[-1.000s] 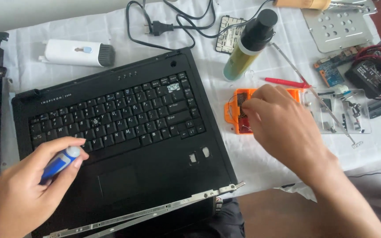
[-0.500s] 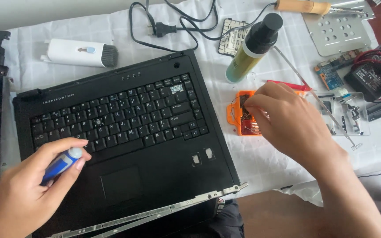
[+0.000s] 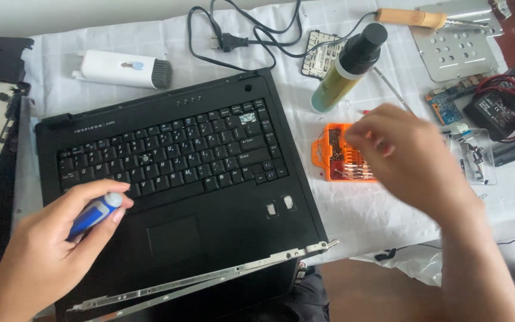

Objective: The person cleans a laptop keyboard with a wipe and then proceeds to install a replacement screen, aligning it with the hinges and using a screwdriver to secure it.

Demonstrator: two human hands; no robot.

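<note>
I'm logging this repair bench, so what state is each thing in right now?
Laptop base: screen removed, keyboard in place.
Orange bit case: open.
Bottle: upright, capped.
Blue screwdriver: gripped in left hand.
Right hand: over the case, blurred.
Power plug: unplugged.

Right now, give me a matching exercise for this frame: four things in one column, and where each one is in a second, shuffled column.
Things:
1. screwdriver
2. bit case
3. bottle
4. brush

Places:
A. lying beyond the laptop's far left corner
B. under the right hand
C. standing just beyond the bit case
D. held in the left hand

Pairs: 1-D, 2-B, 3-C, 4-A
</note>
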